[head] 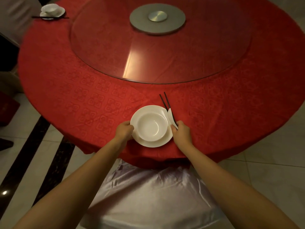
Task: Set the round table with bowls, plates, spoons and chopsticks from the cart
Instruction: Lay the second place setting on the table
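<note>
Red-clothed bench [82, 96]: plate [153, 142] carrying bowl [148, 128], likely brittle and slick, left hand [123, 131] gripping its rim; right hand [181, 132] fingers [173, 129] pinching light spoon [170, 117], chopsticks [165, 100].

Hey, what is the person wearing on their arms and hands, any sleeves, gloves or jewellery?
The left arm and right arm are bare as far up as the frame shows, no sleeves in view. The left hand and right hand wear no gloves; no watch, bracelet or ring shows.

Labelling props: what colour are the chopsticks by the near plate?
Black. The chopsticks show best in the head view, against the red cloth.
</note>
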Demonstrator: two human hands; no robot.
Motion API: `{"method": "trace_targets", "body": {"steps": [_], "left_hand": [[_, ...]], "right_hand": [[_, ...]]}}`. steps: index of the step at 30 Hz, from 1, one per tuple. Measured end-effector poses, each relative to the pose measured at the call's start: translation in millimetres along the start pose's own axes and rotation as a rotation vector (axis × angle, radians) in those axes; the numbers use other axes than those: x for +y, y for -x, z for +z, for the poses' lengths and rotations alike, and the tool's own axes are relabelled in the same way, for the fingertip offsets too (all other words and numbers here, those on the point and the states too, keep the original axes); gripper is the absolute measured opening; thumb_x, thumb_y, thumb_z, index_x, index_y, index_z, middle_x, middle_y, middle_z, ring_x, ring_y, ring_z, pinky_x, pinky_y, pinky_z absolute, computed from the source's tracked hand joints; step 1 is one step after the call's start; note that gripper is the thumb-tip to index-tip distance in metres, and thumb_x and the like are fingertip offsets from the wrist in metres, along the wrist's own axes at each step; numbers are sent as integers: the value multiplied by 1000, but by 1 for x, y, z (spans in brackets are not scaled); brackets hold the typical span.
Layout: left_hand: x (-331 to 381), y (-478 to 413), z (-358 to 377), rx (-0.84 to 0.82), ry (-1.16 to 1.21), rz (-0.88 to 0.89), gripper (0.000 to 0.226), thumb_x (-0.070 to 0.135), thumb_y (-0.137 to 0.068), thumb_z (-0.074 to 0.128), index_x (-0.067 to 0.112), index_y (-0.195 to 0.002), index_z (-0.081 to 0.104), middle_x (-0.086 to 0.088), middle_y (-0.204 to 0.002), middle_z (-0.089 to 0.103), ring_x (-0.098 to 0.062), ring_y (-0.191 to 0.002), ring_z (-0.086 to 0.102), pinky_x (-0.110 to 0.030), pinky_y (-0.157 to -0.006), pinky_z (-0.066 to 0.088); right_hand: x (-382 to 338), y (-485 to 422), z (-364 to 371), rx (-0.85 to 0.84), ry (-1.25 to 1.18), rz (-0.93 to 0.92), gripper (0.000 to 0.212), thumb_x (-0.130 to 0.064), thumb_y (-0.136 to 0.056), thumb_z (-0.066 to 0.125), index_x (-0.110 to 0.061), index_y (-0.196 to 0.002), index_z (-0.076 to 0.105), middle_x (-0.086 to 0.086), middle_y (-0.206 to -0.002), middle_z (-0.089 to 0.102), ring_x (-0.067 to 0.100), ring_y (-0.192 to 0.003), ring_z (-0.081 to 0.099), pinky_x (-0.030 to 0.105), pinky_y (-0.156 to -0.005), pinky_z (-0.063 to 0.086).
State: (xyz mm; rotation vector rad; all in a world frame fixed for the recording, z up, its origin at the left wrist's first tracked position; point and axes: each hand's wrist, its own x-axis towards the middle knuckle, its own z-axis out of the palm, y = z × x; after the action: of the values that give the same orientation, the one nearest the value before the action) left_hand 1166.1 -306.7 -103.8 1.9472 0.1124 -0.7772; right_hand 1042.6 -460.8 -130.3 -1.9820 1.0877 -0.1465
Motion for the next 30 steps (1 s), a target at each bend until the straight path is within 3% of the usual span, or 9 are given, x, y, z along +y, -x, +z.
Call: {"method": "trace_targets", "body": {"steps": [4, 9, 11, 14, 16, 19, 22, 25, 30], "left_hand": [[2, -5, -4, 8, -76, 31, 45, -6, -79, 39, 6, -116, 63, -10, -102, 62, -27, -95, 58, -52, -90, 52], [4, -10, -8, 93, -423, 127, 44, 10, -86, 44, 6, -129, 53, -19, -125, 59, -36, -113, 55, -43, -97, 47], [5, -12, -10, 145, -501, 176, 43, 19, -90, 45, 5, -131, 52, -20, -129, 56, -35, -117, 52, -42, -101, 43], [5, -6, -7, 156, -494, 264, 38, 25, -91, 50, 4, -121, 60, -18, -115, 65, -30, -100, 61, -35, -90, 48], [6, -2, -2, 120, -498, 248, 38, 24, -90, 55, 4, -121, 60, -15, -106, 69, -28, -93, 64, -32, -85, 47], [5, -3, 4, 75, -472, 240, 20, 12, -86, 55, 8, -100, 69, -6, -70, 67, -13, -55, 59, -24, -59, 47], [4, -7, 5, 109, -420, 236, 18, 7, -84, 55, 5, -95, 69, -4, -71, 62, 0, -43, 50, -7, -41, 39], [5, -9, 5, 114, -401, 225, 21, 9, -85, 56, 4, -101, 68, -8, -72, 66, -3, -37, 53, -8, -42, 38], [7, -13, 5, 97, -375, 205, 18, 9, -85, 55, 7, -97, 68, 4, -54, 58, 4, -30, 52, -15, -44, 39]], "right_hand": [[-3, -4, 5, 8, 10, -6, 29, -23, -93, 52, 3, -107, 56, 22, -104, 65, 35, -91, 61, 29, -66, 36], [-1, -4, 2, 63, -10, -20, 32, -25, -92, 53, 3, -109, 55, 21, -99, 66, 34, -86, 62, 29, -64, 36], [2, -2, -4, 118, -50, -44, 27, -24, -92, 54, 1, -100, 56, 17, -89, 65, 29, -76, 60, 29, -63, 37], [1, -1, -10, 142, -132, -76, 24, -26, -90, 57, -7, -76, 53, 3, -67, 56, 13, -57, 50, 25, -58, 35], [-5, -2, -9, 68, -138, -86, 26, -29, -88, 61, -9, -73, 54, -3, -59, 54, 6, -52, 49, 22, -53, 33], [-13, -5, -3, -38, -156, -87, 26, -28, -87, 62, -6, -73, 59, 3, -61, 61, 7, -50, 52, 14, -45, 38], [-16, -7, 2, -62, -194, -87, 25, -22, -87, 62, 2, -79, 63, 18, -71, 68, 16, -57, 56, 12, -46, 39], [-20, -10, 4, -66, -183, -93, 21, -18, -87, 60, -1, -76, 61, 20, -72, 67, 18, -61, 56, 13, -47, 37], [-25, -12, 4, -61, -164, -113, 21, -15, -88, 58, 5, -82, 61, 23, -76, 66, 21, -63, 56, 22, -50, 38]]}}
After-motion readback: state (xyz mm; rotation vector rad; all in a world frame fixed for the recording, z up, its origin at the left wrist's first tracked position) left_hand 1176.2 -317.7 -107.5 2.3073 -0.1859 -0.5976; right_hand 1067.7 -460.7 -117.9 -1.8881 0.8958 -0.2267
